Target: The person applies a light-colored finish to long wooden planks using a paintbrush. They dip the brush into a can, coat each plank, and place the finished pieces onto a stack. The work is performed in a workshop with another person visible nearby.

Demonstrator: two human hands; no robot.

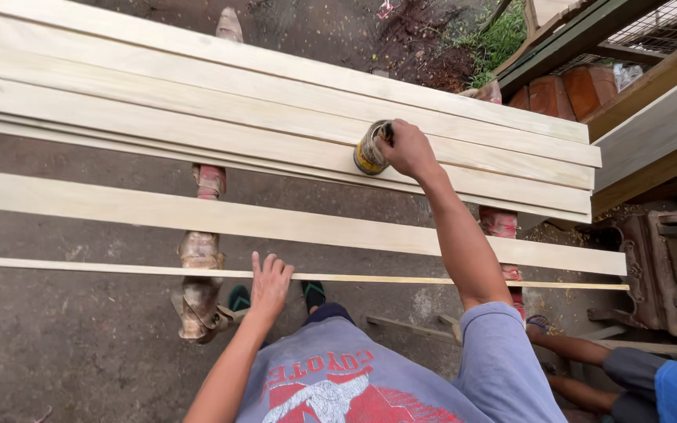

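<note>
One package is seen: a small round tin can [371,149], tipped on its side and gripped at its rim end by the right hand [406,147], held over the stack of pale planks [197,110]. A worn wrap-around label is carried on the can, yellow at the lower band with darker, dirtied metal above; its print is too small to be made out. No signs or screens are seen, and a scrap of clear plastic wrapping [627,75] is only glimpsed at upper right beside the reddish bricks [566,92].
</note>
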